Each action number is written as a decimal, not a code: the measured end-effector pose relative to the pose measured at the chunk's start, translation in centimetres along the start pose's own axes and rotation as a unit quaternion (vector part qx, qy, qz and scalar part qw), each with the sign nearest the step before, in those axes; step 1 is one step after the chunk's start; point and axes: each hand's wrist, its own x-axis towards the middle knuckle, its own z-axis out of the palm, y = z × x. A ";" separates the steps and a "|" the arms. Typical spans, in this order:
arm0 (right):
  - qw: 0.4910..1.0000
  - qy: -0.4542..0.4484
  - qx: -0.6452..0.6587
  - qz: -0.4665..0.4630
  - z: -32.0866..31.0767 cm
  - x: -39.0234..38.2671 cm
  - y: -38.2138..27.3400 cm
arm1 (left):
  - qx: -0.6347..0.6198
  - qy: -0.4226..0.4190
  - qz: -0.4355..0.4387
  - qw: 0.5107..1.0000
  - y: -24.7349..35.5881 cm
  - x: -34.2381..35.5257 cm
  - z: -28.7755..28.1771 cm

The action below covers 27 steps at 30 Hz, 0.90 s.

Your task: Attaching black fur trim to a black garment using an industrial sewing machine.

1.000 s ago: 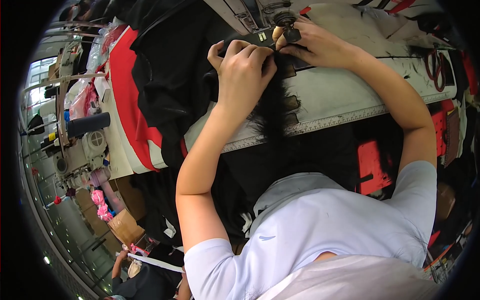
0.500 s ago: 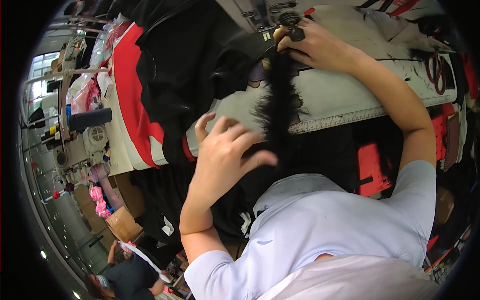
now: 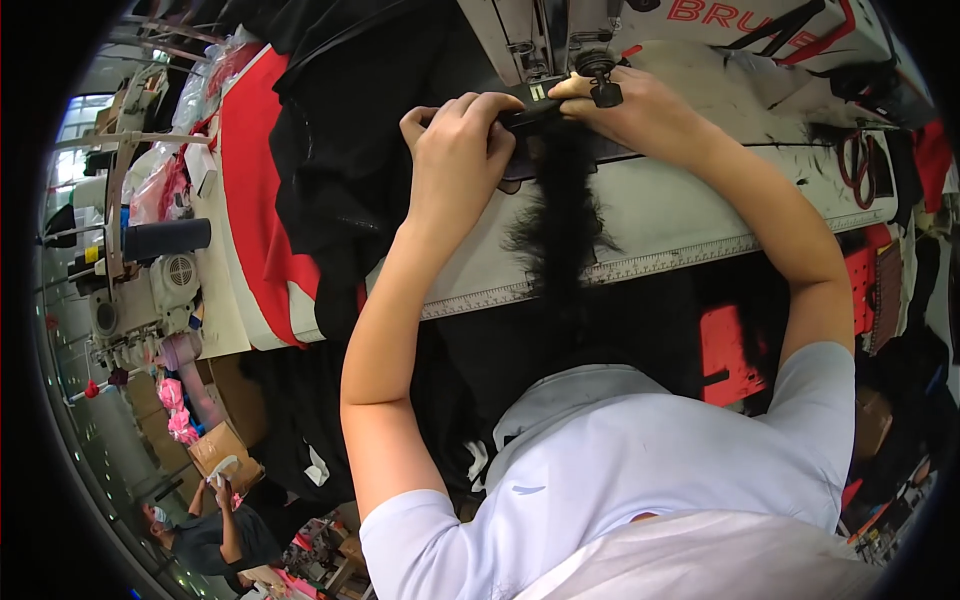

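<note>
Both my hands are at the needle area of a white sewing machine. My left hand pinches the edge of black fabric, left of the presser foot. My right hand is closed on the fabric edge at the right of the foot, its fingertips partly behind a black round knob. From between my hands a strip of black fluffy trim hangs toward me, over the table's front edge. The bulk of the black fabric lies heaped at the left of the machine.
A ruler strip runs along the front edge of the white table. Red-handled scissors lie at the right, red fabric at the left. Below the table is a red pedal-like plate. At the lower left another person handles something white.
My left hand has moved up and right from above the table's front edge, its spread fingers now closing on the fabric by the presser foot. The right hand stays at the foot.
</note>
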 end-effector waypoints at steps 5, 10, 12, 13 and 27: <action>0.999 -0.004 -0.024 0.033 0.2 0.1 -0.1 | 0.095 0.054 0.025 0.994 3.2 -0.1 1.0; 0.998 -0.035 -0.040 0.022 -1.9 -0.7 0.5 | 0.192 -0.001 0.033 0.981 3.0 -1.2 2.0; 0.999 -0.027 -0.027 0.011 -2.9 -0.7 1.1 | 0.146 0.007 0.039 0.989 2.0 -1.5 1.8; 1.000 -0.010 -0.018 -0.003 -3.4 -0.6 1.3 | 0.148 0.004 0.044 0.988 1.6 -1.7 1.7; 0.994 0.036 -0.020 0.102 -7.4 -7.1 -0.6 | -0.308 -0.165 0.002 0.937 4.6 -10.1 -3.4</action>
